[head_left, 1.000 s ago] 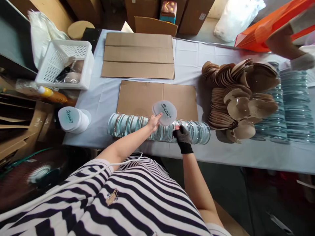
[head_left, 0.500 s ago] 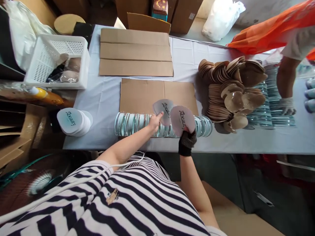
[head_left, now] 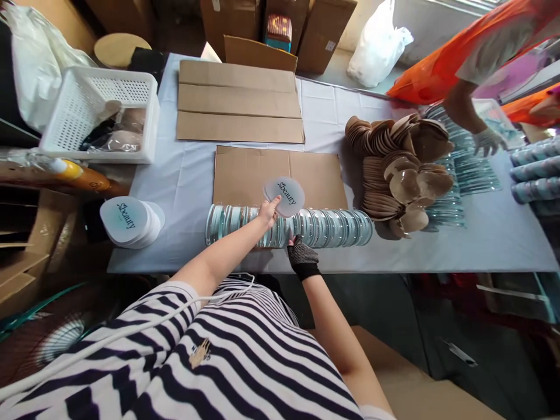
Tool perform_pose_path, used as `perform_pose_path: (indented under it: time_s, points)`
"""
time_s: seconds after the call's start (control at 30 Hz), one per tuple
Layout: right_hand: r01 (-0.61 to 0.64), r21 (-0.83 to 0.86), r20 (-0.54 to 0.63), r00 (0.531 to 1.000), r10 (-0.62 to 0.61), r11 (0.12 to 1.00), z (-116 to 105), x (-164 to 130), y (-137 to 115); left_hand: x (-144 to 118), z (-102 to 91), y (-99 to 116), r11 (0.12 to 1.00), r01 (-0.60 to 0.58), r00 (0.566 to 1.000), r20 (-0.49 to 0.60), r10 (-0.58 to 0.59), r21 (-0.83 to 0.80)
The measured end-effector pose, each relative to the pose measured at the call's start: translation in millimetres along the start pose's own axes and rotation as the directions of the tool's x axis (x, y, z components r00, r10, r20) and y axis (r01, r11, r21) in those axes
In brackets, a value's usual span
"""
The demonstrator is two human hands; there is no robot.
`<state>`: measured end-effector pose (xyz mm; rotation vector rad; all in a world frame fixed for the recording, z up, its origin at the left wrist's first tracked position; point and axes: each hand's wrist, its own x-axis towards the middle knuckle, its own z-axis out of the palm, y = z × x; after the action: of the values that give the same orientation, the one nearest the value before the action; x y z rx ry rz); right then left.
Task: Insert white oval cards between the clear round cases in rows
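Right hand (head_left: 301, 255), gloved, back at the near edge, fingers pinching into the row of clear lids (head_left: 289, 227); the card it lifted a moment ago is gone | left hand (head_left: 268, 211) grips the stack of printed cards (head_left: 284, 196) | beyond: cardboard sheet (head_left: 245, 172), brown discs (head_left: 400, 169).

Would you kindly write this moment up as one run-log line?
left hand: holds printed card | right hand: gloved, on row of clear discs | beside: brown pad pile, card stack
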<state>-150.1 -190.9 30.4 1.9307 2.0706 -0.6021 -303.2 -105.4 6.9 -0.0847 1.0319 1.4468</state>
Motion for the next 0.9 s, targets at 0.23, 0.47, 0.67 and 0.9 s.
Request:
perform_pose_path:
  time_s: [0.23,0.47,0.67,0.9]
  points:
    - [0.03,0.055,-0.052,0.998,-0.027,0.998,14,6,4,-1,0.2,0,1.0,-0.017,0.999,0.041,0.017,-0.02]
    - [-0.104,0.621,0.21,0.977,-0.037,0.777,24,17,-4,-2,-0.1,-1,1.0,-0.03,0.998,0.054,0.03,-0.007]
    - [-0.238,0.915,0.338,0.893,-0.298,0.324,9,28,-2,-4,0.4,-4,0.999,-0.053,0.996,0.075,0.053,-0.006]
    - [-0.032,0.436,0.216,0.974,-0.07,0.899,-36,55,17,-4,1.1,-8,0.994,-0.102,0.994,0.052,0.1,0.042]
